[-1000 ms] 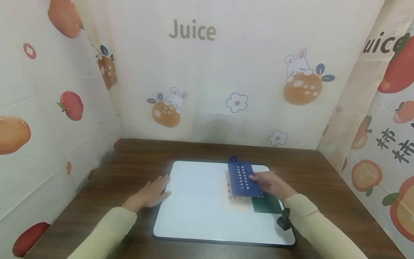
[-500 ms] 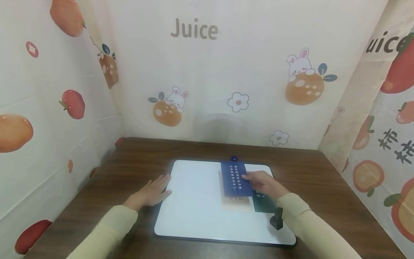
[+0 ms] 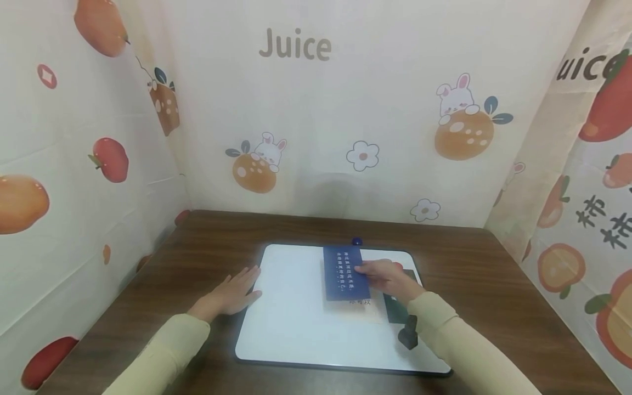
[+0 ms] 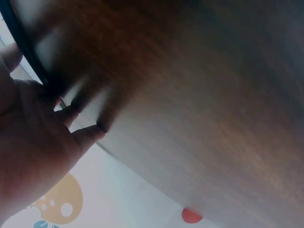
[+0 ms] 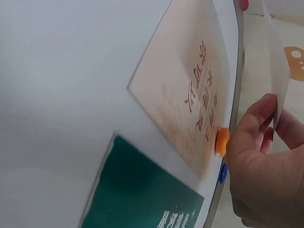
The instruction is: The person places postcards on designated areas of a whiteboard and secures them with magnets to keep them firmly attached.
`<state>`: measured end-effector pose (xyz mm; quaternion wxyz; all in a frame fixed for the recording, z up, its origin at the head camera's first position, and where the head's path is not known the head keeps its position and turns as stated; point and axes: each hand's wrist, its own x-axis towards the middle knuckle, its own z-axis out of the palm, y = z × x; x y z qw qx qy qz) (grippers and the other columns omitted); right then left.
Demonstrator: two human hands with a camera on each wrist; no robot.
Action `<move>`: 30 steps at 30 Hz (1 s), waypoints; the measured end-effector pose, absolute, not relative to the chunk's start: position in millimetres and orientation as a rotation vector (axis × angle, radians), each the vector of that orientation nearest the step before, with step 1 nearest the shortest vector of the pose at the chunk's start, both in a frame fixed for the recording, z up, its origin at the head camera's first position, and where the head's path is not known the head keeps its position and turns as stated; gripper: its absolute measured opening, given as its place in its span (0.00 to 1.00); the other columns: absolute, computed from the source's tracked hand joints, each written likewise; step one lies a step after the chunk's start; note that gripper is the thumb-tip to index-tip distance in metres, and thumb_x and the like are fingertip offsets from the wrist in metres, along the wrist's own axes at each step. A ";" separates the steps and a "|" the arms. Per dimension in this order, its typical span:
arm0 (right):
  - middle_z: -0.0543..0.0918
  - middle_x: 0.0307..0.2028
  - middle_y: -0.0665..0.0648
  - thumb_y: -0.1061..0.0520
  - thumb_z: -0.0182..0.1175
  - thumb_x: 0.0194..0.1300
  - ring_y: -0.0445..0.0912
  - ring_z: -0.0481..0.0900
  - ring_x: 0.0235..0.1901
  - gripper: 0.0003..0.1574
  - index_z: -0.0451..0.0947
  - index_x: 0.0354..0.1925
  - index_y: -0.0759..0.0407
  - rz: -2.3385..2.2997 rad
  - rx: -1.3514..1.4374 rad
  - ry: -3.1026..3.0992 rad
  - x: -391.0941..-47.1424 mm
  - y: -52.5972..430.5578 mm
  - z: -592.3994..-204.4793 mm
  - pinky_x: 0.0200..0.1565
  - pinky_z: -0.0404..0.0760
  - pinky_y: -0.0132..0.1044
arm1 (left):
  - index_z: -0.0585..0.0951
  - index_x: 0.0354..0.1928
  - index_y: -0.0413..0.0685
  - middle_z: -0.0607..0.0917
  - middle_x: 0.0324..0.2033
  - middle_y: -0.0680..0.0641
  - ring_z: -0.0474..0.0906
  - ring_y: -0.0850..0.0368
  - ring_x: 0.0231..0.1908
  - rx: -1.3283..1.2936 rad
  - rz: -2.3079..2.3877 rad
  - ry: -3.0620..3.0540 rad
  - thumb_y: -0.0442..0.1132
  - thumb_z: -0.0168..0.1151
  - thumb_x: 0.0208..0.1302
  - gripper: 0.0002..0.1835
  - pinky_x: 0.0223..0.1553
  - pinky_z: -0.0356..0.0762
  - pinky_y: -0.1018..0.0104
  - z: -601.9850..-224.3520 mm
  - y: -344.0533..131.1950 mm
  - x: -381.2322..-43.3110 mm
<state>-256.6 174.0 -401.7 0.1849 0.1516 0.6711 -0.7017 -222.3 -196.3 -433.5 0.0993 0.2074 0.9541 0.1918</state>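
My right hand (image 3: 387, 277) pinches a blue card (image 3: 340, 274) with white handwritten-style characters by its right edge, thumb on top. The card is held over the whiteboard (image 3: 291, 329), overlapping a cream card (image 5: 185, 71) with brown characters. A dark green card (image 5: 142, 185) with white characters lies beside the cream one, partly hidden by my right hand in the head view. In the right wrist view the held card appears nearly edge-on, raised off the board. My left hand (image 3: 229, 293) rests with spread fingers at the whiteboard's left edge; its fingertips touch the brown table in the left wrist view.
The whiteboard lies on a brown wooden table (image 3: 207, 236). A small blue round piece (image 3: 357, 241) sits at the board's far edge, and an orange piece (image 5: 222, 141) shows by the cards. Fruit-printed curtains (image 3: 316, 120) enclose the back and both sides.
My right hand has carried the blue card leftward across the board, uncovering more of the green card's upper part. The left hand stays in place.
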 end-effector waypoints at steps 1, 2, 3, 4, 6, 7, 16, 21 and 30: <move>0.68 0.61 0.75 0.71 0.59 0.62 0.63 0.68 0.61 0.36 0.57 0.64 0.80 -1.977 0.418 1.890 -257.0 171.9 -401.8 0.60 0.69 0.49 | 0.52 0.73 0.35 0.51 0.72 0.36 0.41 0.37 0.71 0.607 0.573 2.821 0.49 0.47 0.73 0.35 0.65 0.38 0.33 -433.3 -196.2 -222.5; 0.68 0.61 0.75 0.70 0.59 0.62 0.63 0.68 0.61 0.36 0.58 0.64 0.79 -1.965 0.420 1.903 -257.1 169.9 -401.9 0.60 0.69 0.49 | 0.52 0.73 0.36 0.51 0.72 0.36 0.41 0.37 0.71 0.601 0.570 2.821 0.49 0.47 0.73 0.35 0.65 0.38 0.34 -432.5 -196.0 -222.0; 0.68 0.60 0.75 0.70 0.59 0.62 0.63 0.68 0.61 0.36 0.58 0.64 0.79 -1.956 0.422 1.912 -257.4 167.9 -402.1 0.59 0.69 0.50 | 0.52 0.72 0.36 0.51 0.72 0.36 0.41 0.37 0.71 0.596 0.577 2.820 0.48 0.48 0.73 0.35 0.65 0.38 0.33 -431.4 -195.7 -221.7; 0.68 0.60 0.75 0.70 0.60 0.62 0.63 0.68 0.61 0.36 0.58 0.64 0.79 -1.955 0.424 1.915 -257.8 166.0 -402.7 0.60 0.69 0.50 | 0.52 0.72 0.36 0.51 0.72 0.36 0.41 0.37 0.71 0.595 0.578 2.819 0.48 0.48 0.73 0.35 0.65 0.38 0.33 -431.0 -195.5 -221.3; 0.68 0.60 0.75 0.69 0.60 0.61 0.63 0.68 0.61 0.36 0.59 0.65 0.78 -1.944 0.427 1.925 -258.6 162.0 -403.4 0.60 0.69 0.50 | 0.52 0.72 0.35 0.52 0.72 0.35 0.41 0.36 0.71 0.599 0.585 2.818 0.48 0.48 0.73 0.35 0.64 0.38 0.33 -430.0 -195.3 -221.0; 0.69 0.61 0.74 0.69 0.61 0.61 0.63 0.68 0.61 0.37 0.59 0.65 0.78 -1.938 0.428 1.932 -258.8 160.0 -403.7 0.60 0.69 0.50 | 0.52 0.72 0.35 0.52 0.72 0.35 0.41 0.36 0.71 0.602 0.590 2.818 0.48 0.48 0.73 0.35 0.65 0.38 0.33 -430.3 -195.4 -221.0; 0.67 0.63 0.71 0.65 0.65 0.59 0.62 0.66 0.63 0.40 0.60 0.65 0.74 -1.907 0.395 1.929 -255.1 144.8 -404.6 0.61 0.67 0.49 | 0.53 0.71 0.33 0.52 0.71 0.33 0.43 0.33 0.70 0.650 0.612 2.822 0.51 0.47 0.73 0.36 0.64 0.39 0.31 -432.2 -195.8 -219.8; 0.71 0.61 0.68 0.64 0.66 0.59 0.59 0.70 0.60 0.36 0.65 0.63 0.73 -1.918 0.320 1.938 -250.3 137.7 -404.3 0.59 0.70 0.47 | 0.53 0.72 0.33 0.52 0.71 0.33 0.43 0.34 0.70 0.640 0.597 2.816 0.50 0.47 0.73 0.36 0.64 0.39 0.32 -428.1 -194.1 -217.9; 0.69 0.61 0.72 0.70 0.64 0.57 0.62 0.66 0.63 0.37 0.63 0.63 0.78 -1.946 0.395 1.946 -255.7 118.4 -407.9 0.61 0.67 0.49 | 0.53 0.72 0.34 0.52 0.71 0.35 0.42 0.35 0.71 0.612 0.587 2.818 0.48 0.48 0.73 0.35 0.65 0.39 0.33 -426.7 -193.8 -217.1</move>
